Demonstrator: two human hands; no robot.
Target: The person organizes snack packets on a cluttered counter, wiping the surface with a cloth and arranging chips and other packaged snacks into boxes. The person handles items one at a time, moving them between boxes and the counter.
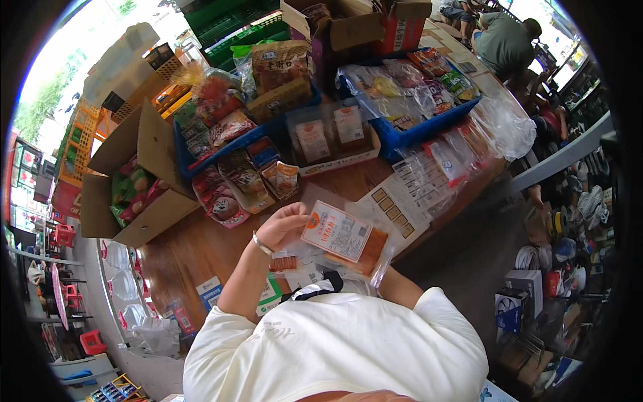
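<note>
My left hand [286, 223], with a bangle at the wrist, pinches the upper left edge of a clear plastic food packet [369, 246]. Orange-brown food shows through the plastic beside a white label [337, 231] that bears writing. Behind the packet's lower right end my right forearm [399, 289] reaches in; the right hand itself is hidden by it. Just beyond the packet, a shallow carton [341, 163] holds similar labelled packets [312, 139]. Small snack packs [280, 179] stand left of that carton on the wooden table [193, 241].
Blue plastic baskets [427, 120] of bagged snacks stand on the far side. An open cardboard box [155, 216] with green and pink packs is at left. Printed sheets [397, 201] and plastic bags [502, 125] lie at right. Beyond sits another person [505, 45].
</note>
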